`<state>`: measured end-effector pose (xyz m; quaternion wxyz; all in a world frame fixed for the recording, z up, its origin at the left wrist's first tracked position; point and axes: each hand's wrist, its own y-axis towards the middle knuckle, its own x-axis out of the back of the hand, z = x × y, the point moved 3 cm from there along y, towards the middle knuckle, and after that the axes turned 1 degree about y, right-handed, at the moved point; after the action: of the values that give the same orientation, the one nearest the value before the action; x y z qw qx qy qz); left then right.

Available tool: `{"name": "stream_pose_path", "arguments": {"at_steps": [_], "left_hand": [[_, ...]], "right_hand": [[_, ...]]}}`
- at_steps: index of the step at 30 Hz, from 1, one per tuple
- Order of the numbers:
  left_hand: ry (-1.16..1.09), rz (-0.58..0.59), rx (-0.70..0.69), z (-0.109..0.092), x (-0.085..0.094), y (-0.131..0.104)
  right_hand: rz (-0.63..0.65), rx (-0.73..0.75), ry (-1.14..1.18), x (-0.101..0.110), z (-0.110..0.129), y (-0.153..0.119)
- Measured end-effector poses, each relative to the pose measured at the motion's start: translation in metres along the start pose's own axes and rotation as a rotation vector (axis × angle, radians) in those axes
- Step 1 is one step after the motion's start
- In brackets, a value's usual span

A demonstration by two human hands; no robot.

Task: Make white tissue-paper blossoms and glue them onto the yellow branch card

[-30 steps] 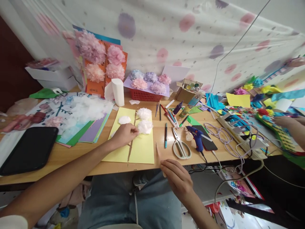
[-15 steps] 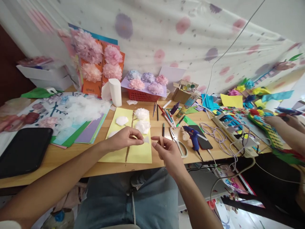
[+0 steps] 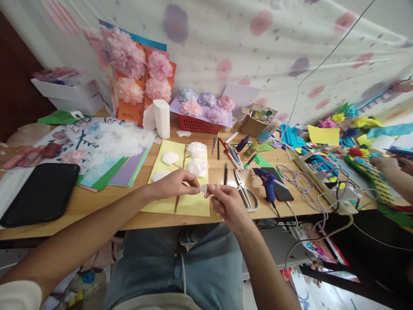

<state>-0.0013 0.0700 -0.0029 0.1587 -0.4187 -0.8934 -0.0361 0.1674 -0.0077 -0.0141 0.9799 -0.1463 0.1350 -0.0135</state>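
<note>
Over the yellow card [image 3: 193, 206], my left hand [image 3: 176, 184] pinches a small scrap of white tissue paper [image 3: 203, 188] between thumb and fingertips. At the right edge of this scrap, the thumb and index finger of my right hand [image 3: 227, 202] are closed on it, the other fingers curled in. White tissue flowers [image 3: 198, 167] lie at the top right of the card, beside a drawn brown stem [image 3: 177, 203]. Flatter white pads [image 3: 170, 158] lie on its left half, one partly behind my left hand.
Right of the card lie scissors [image 3: 247, 193], a blue glue gun [image 3: 267, 183], a phone [image 3: 284, 189], markers [image 3: 226, 173] and a power strip [image 3: 322, 181] with tangled cables. A tissue roll [image 3: 161, 118] stands behind. Left is a black tablet [image 3: 41, 193]. Another person's hand [image 3: 392, 170] works far right.
My two hands have come together: the right fingertips, apart from the left before, now meet the white scrap. The view has shifted slightly, moving the table contents right and up.
</note>
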Motion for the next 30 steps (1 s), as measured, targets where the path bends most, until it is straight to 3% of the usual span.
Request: {"name": "stream_pose_path", "arguments": {"at_steps": [9,25,30], "left_hand": [[-0.017,0.001,0.018,0.003,-0.002,0.001],[-0.032,0.014,0.016,0.004,-0.005,0.0],[-0.032,-0.075,0.011,0.005,-0.008,0.001]], "right_hand": [[0.079,-0.106,0.138,0.006,-0.006,0.001],[-0.141,0.026,-0.012,-0.002,-0.007,0.005],[-0.175,0.053,-0.016,-0.002,-0.011,0.006]]}}
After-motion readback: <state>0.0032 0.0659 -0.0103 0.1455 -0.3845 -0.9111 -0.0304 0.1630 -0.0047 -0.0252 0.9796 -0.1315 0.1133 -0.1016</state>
